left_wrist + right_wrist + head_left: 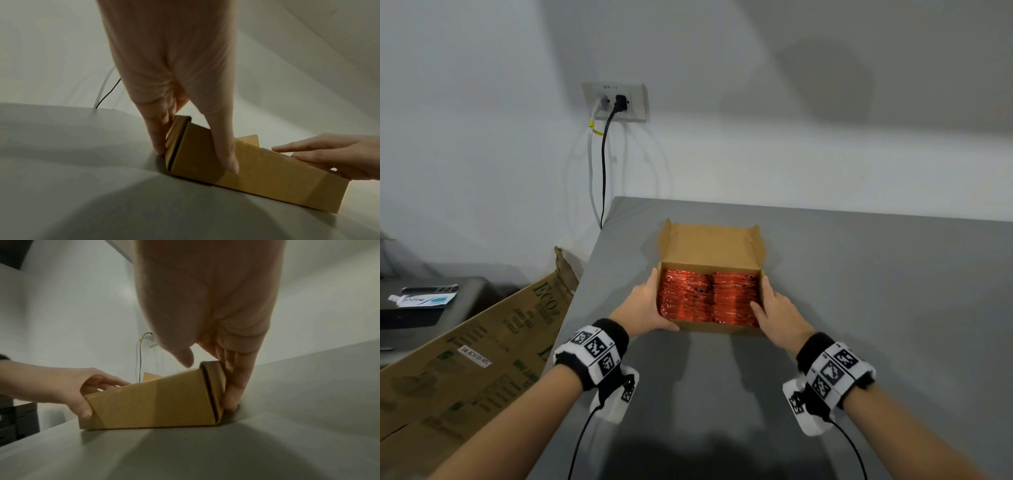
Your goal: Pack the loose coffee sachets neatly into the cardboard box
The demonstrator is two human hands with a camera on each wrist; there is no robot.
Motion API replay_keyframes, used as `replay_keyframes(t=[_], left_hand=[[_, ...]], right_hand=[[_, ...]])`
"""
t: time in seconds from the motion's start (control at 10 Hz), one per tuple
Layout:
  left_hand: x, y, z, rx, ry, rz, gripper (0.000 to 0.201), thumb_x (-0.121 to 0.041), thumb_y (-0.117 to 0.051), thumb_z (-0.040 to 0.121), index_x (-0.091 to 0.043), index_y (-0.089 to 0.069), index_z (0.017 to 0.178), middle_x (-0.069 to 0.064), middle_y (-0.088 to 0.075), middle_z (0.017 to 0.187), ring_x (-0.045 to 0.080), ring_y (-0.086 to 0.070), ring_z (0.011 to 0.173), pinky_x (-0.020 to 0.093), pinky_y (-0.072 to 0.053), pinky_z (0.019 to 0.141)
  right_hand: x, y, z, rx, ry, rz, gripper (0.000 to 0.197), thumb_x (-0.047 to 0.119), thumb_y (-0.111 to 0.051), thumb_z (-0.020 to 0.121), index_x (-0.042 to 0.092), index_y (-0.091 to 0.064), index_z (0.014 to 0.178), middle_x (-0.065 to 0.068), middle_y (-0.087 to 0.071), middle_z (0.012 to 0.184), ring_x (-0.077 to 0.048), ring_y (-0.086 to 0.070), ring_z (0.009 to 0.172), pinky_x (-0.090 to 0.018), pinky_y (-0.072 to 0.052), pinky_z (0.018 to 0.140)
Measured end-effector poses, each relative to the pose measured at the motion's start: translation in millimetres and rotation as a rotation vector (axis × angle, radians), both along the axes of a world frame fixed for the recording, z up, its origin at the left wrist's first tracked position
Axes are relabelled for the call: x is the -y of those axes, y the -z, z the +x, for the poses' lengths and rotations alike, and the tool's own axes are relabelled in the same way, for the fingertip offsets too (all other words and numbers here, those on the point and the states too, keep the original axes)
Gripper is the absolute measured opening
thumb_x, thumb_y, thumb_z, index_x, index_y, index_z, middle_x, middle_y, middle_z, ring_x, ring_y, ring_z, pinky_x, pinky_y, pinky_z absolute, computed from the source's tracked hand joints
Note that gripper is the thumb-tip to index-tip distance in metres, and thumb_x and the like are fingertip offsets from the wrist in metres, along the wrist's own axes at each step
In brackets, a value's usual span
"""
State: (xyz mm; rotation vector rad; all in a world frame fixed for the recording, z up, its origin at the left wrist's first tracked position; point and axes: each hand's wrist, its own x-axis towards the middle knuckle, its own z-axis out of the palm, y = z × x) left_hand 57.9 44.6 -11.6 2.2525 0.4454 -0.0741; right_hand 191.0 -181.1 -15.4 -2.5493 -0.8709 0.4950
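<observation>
A small cardboard box [709, 327] stands open on the grey table [876, 308], its lid flap [710, 245] raised at the back. Red coffee sachets [709, 298] fill it in two tidy rows. My left hand [650, 303] grips the box's left near corner, fingers along the side wall and thumb across the front. My right hand [770, 305] grips the right wall, fingers outside and thumb over the rim onto the sachets. The left wrist view shows my left hand [185, 100] on the box [267, 178]. The right wrist view shows my right hand [216, 337] on the box [154, 402].
A large flattened printed carton [482, 349] leans against the table's left edge. A wall socket [616, 102] with cables hanging down sits behind the table's far left corner. A dark cabinet [431, 318] with a white packet on it stands at far left.
</observation>
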Motion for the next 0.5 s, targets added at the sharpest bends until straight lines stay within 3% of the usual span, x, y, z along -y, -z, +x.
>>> replay_keyframes(t=[0.2, 0.3, 0.4, 0.5], left_hand=[[-5.5, 3.7, 13.3, 0.022, -0.049, 0.035, 0.104, -0.021, -0.091, 0.052, -0.012, -0.030, 0.135, 0.005, -0.061, 0.116, 0.020, -0.057, 0.109, 0.028, -0.042, 0.096], [-0.9, 4.6, 12.2, -0.022, -0.071, 0.030, 0.120, -0.022, -0.091, 0.053, -0.009, -0.014, 0.145, 0.007, -0.056, 0.126, 0.022, -0.053, 0.118, 0.026, -0.039, 0.099], [-0.8, -1.6, -0.2, -0.146, -0.108, -0.009, 0.147, -0.031, -0.091, 0.050, -0.007, 0.018, 0.146, 0.010, -0.015, 0.155, 0.022, -0.021, 0.141, 0.031, -0.021, 0.113], [-6.5, -13.2, -42.8, -0.198, -0.155, 0.057, 0.150, -0.062, -0.083, 0.042, -0.012, 0.010, 0.148, 0.002, 0.003, 0.157, 0.016, -0.003, 0.145, 0.027, -0.013, 0.115]], right_hand=[[-11.8, -5.1, 11.5, 0.014, 0.046, 0.000, 0.055, 0.020, -0.035, 0.099, 0.004, -0.010, 0.145, -0.021, -0.055, 0.118, -0.036, -0.055, 0.106, -0.039, -0.041, 0.089], [-12.0, -6.3, 8.7, -0.003, 0.040, -0.003, 0.059, 0.021, -0.036, 0.099, 0.006, -0.006, 0.148, -0.021, -0.055, 0.121, -0.036, -0.054, 0.109, -0.037, -0.041, 0.091], [2.0, -14.5, 10.2, -0.030, 0.060, 0.059, 0.059, 0.023, -0.037, 0.100, 0.011, -0.007, 0.149, -0.016, -0.054, 0.128, -0.030, -0.052, 0.116, -0.034, -0.038, 0.096], [44.8, -6.3, -9.8, 0.164, 0.059, 0.223, 0.054, 0.020, -0.047, 0.095, 0.032, -0.025, 0.143, -0.003, -0.060, 0.124, -0.009, -0.057, 0.110, -0.022, -0.045, 0.094]])
